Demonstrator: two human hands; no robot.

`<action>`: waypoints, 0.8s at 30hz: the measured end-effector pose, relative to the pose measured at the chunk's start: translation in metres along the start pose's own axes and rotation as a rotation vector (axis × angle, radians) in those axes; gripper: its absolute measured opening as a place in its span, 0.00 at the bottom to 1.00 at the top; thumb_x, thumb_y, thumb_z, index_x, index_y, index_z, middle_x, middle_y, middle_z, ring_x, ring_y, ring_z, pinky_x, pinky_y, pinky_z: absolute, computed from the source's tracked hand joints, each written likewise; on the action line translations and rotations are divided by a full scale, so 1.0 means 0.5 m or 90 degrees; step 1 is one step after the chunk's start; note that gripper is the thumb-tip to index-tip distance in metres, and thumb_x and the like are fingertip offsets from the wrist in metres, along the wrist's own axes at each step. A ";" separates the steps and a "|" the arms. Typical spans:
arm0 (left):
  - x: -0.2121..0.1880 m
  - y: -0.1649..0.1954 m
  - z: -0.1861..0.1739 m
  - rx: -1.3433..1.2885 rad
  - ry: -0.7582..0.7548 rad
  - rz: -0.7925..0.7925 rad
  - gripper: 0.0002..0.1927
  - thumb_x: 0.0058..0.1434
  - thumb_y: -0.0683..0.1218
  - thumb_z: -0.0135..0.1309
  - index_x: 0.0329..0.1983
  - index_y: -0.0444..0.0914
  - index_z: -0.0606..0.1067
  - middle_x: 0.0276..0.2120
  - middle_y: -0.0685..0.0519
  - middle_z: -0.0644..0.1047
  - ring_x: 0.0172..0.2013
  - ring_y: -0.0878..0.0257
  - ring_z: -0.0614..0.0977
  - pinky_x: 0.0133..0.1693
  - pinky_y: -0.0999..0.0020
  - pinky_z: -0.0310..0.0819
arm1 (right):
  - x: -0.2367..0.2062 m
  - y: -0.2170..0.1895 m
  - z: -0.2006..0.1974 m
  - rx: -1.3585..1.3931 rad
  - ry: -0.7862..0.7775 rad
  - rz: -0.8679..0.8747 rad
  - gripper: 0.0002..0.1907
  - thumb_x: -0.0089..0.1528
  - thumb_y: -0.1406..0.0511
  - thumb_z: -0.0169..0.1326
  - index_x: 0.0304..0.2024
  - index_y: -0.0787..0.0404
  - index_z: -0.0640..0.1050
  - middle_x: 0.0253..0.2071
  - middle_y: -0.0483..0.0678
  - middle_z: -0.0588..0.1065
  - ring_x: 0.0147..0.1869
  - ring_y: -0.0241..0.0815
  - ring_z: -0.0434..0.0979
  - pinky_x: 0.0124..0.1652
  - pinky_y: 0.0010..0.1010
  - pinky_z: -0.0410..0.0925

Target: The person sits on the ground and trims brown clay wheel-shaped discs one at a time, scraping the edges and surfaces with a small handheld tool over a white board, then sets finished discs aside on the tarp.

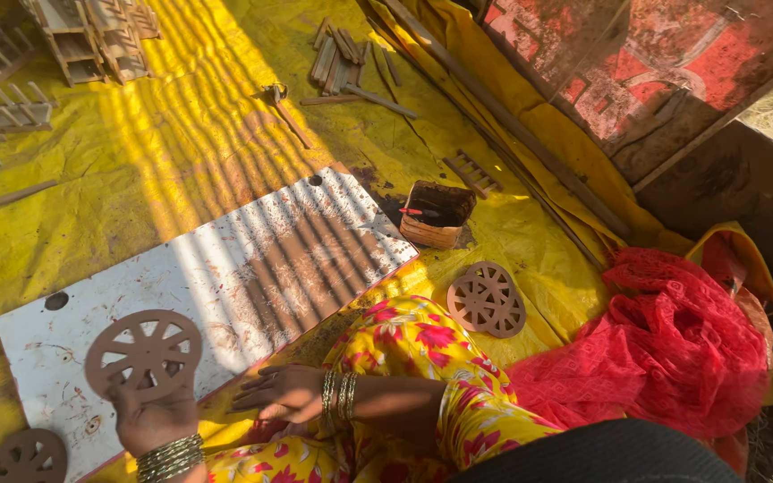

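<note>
The left hand (156, 413) sits at the lower left of the frame, its wrist and metal bangles cut off by the bottom edge; its fingertips are hidden behind the flat brown spoked wheel (143, 351) that it pinches by the lower rim. The wheel looks like thin cardboard or pressed board, round with cut-out spokes, and lies over the scuffed white board (252, 268) that spreads across the yellow tarpaulin (136, 152). The right hand (281, 392) rests at lower centre, palm down, fingers stretched flat and loose, holding nothing, beside the board's near edge. Two more wheels (487, 299) lie overlapped right of the floral-clad knee, others are cropped at the bottom left corner (11, 452). A small brown box (436, 215) stands above centre, its contents hard to make out
</note>
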State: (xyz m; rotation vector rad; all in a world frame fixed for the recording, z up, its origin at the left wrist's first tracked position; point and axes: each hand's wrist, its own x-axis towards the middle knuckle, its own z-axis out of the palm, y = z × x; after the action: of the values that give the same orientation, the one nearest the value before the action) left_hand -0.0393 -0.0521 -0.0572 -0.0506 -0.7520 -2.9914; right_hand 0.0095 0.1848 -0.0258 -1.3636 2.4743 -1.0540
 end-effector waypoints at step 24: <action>-0.294 -0.495 0.407 0.058 -0.171 -0.687 0.40 0.67 0.70 0.32 0.75 0.43 0.56 0.72 0.45 0.63 0.55 0.43 0.76 0.50 0.48 0.73 | -0.842 -0.041 -0.179 0.273 0.966 0.451 0.16 0.73 0.64 0.47 0.56 0.65 0.79 0.56 0.53 0.75 0.60 0.42 0.74 0.60 0.34 0.67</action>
State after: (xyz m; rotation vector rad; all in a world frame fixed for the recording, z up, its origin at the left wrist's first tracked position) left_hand 0.0955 0.2686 -0.0015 -0.0545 -1.2656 -3.9982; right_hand 0.2327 0.5535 -0.0348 0.8223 2.5787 -2.6333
